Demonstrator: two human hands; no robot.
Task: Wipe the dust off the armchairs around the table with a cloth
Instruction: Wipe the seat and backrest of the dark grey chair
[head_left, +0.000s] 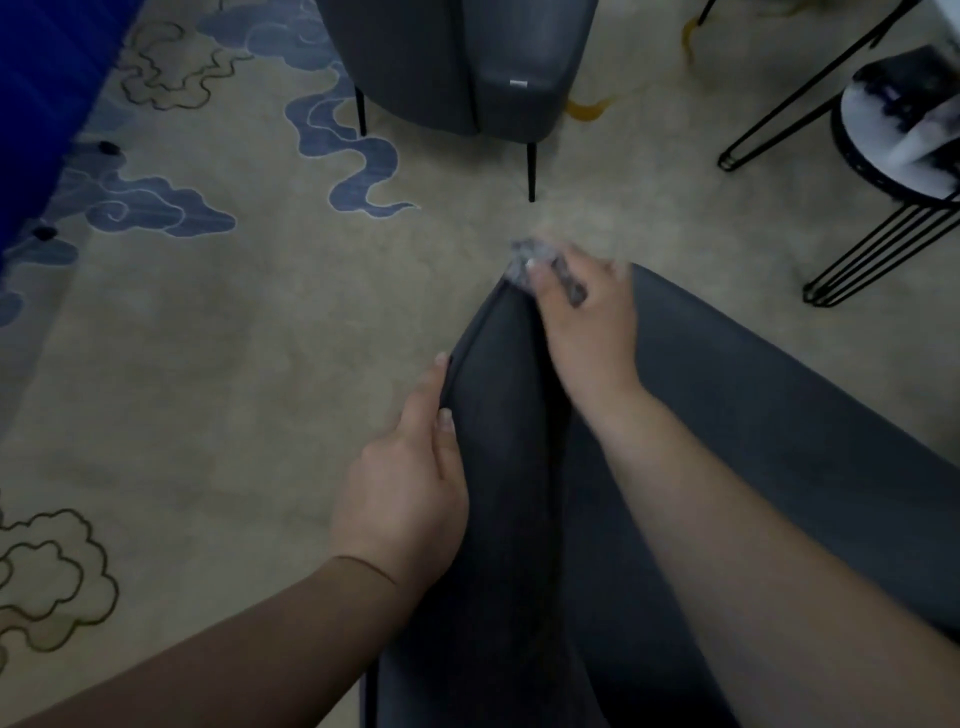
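Observation:
A dark grey armchair (779, 415) fills the lower right of the head view, seen from above. My right hand (587, 312) grips a small grey cloth (540, 260) and presses it on the tip of the chair's arm. The cloth is blurred and mostly hidden under the fingers. My left hand (410, 483) holds the outer edge of the same arm, thumb on top and fingers curled round the seam. A second grey armchair (467, 62) stands at the top centre on thin black legs.
A beige carpet (234, 364) with blue cloud patterns covers the floor. A round side table (898, 124) on black wire legs stands at the right edge. A blue surface (36, 104) runs along the far left.

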